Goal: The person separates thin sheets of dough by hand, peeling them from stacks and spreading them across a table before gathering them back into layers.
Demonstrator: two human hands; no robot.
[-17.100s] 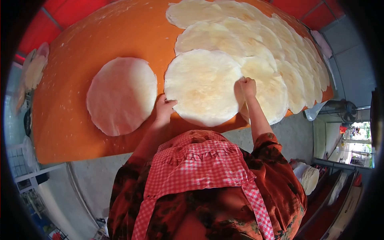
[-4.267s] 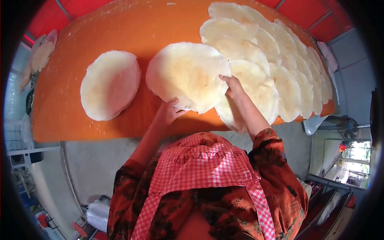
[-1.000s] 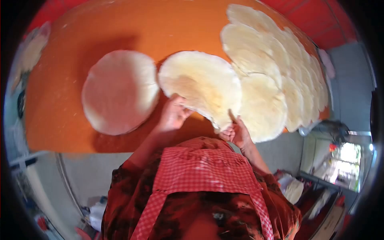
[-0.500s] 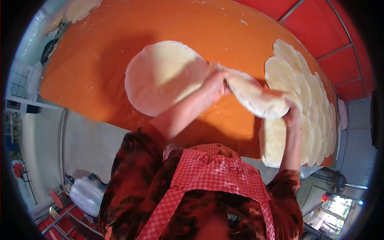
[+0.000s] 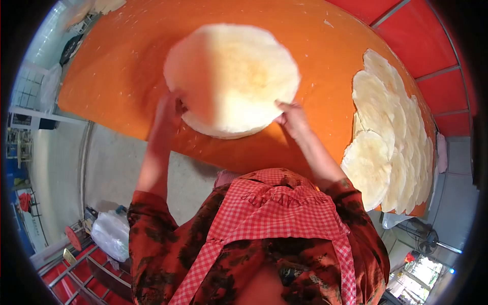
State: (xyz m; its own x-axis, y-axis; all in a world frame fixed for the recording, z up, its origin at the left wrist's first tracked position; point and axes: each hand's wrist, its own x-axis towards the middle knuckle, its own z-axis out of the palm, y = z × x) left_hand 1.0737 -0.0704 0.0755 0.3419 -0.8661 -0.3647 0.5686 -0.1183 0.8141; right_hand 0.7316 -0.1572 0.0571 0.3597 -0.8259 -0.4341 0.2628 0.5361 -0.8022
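A large round pale flatbread (image 5: 244,76) is spread out above the orange table surface (image 5: 325,66), its left part in shadow. My left hand (image 5: 170,107) is closed on its lower left edge, partly blurred and shaded. At the lower right edge, my right hand (image 5: 294,118) pinches the bread between thumb and fingers. Another edge shows just under the bread's lower rim; whether it is a separate sheet is hard to tell. Overlapping flatbreads (image 5: 391,122) cover the table's right end.
Pale sheets (image 5: 108,5) lie at the far upper left. A clear plastic bag (image 5: 110,235) sits at the lower left by a red rack. Red panels (image 5: 422,40) line the upper right, and a fan (image 5: 428,241) stands at the lower right.
The folded bread between my hands is now opened flat, and both hands have moved left with bread in them. The round sheet earlier on the left is no longer separately visible.
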